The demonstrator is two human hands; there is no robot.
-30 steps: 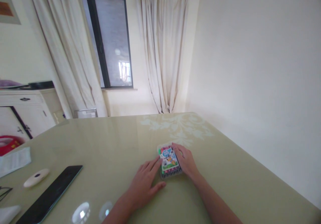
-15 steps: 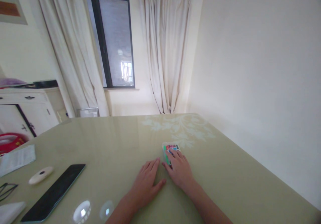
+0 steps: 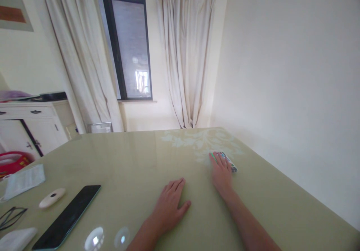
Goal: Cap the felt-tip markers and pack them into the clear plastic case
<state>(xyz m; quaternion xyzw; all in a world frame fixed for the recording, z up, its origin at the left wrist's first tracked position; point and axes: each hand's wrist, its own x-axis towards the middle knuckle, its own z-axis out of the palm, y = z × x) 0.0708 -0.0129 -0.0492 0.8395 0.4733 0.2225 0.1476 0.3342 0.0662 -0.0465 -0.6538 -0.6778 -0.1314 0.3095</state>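
On the right half of the table lies a small clear plastic box of coloured sticks [image 3: 234,167], too far off to tell crayons from markers. My right hand [image 3: 222,172] covers most of it, with the fingers together over its top and far edge. The thumb is hidden. A green strip shows by the fingertips, and a printed corner sticks out on the right. My left hand [image 3: 171,205] rests palm down on the bare tabletop, holding nothing, its thumb spread away from the fingers. It is well apart from the box.
To the left on the glossy table [image 3: 135,157] lie a black tablet-like slab [image 3: 67,217], a white oval object [image 3: 52,198], a pale face mask [image 3: 24,181], glasses [image 3: 11,218] and a white case [image 3: 17,239]. A wall [image 3: 295,93] borders the right.
My right hand and the box have moved right and slightly away from me, and the box has turned at an angle. My left hand stays nearly in place; the view shifted slightly.
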